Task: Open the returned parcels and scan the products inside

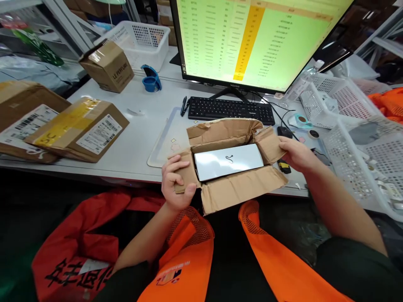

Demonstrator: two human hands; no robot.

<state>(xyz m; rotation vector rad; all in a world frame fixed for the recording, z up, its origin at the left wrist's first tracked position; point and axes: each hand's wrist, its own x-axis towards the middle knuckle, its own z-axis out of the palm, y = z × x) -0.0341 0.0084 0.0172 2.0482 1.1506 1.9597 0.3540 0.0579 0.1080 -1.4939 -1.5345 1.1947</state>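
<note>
An opened cardboard box (239, 188) sits at the near edge of the white desk (141, 138), its flaps folded outward. Inside lies a flat white box (228, 161) with a small dark logo. My left hand (176, 182) is closed on the box's left flap, thumb on top. My right hand (294, 154) grips the right flap and side of the same cardboard box.
A black keyboard (231, 110) and a large monitor (258, 42) showing a green spreadsheet stand behind the box. Sealed cardboard parcels (83, 130) lie at left, with a small brown carton (108, 67) and a white basket (140, 42) behind them. White baskets (355, 138) crowd the right.
</note>
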